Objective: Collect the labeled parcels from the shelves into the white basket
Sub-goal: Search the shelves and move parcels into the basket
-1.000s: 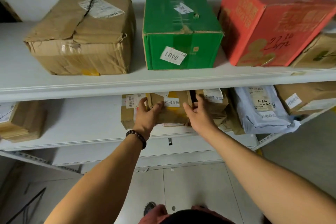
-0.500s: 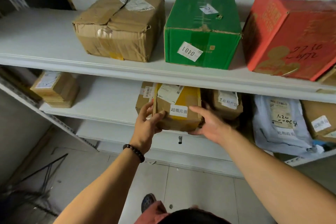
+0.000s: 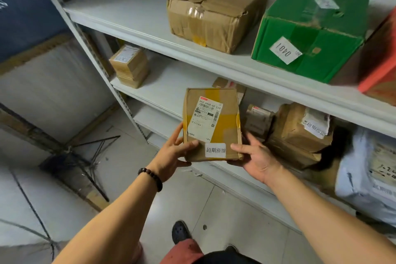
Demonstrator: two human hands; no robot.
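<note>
Carrying the small brown parcel (image 3: 212, 126) to the white basket is judged to be the step in hand. The parcel is held in front of the lower shelf (image 3: 167, 83) and clear of it, broad face up, near the middle of the view. It is pinched at its two near corners. The left hand (image 3: 175, 152) has its thumb laid on the top face at seven o'clock, with fingers along the left edge and beneath. The right hand (image 3: 255, 156) has its thumb on the five o'clock corner, with fingers reaching under the right edge.

For a good carry, both pinches are best kept on until the basket is found. The parcel should be held level, with the white sticker (image 3: 215, 150) facing up so that it can be checked. The cardboard looks slightly crushed, so a gentle squeeze is judged to be enough. The far edge should be kept off the shelf lip when the body is turned.

The white basket is not seen anywhere in the view, so its direction cannot be told. Most of the fingers under the parcel are hidden. At three o'clock a red box (image 3: 381, 55) is cut off by the frame edge, and at four o'clock a grey bag (image 3: 368, 178) is only partly shown. The small print on the shipping label (image 3: 206, 121) cannot be read. At one o'clock behind the parcel, a packet (image 3: 229, 87) is mostly covered.
</note>
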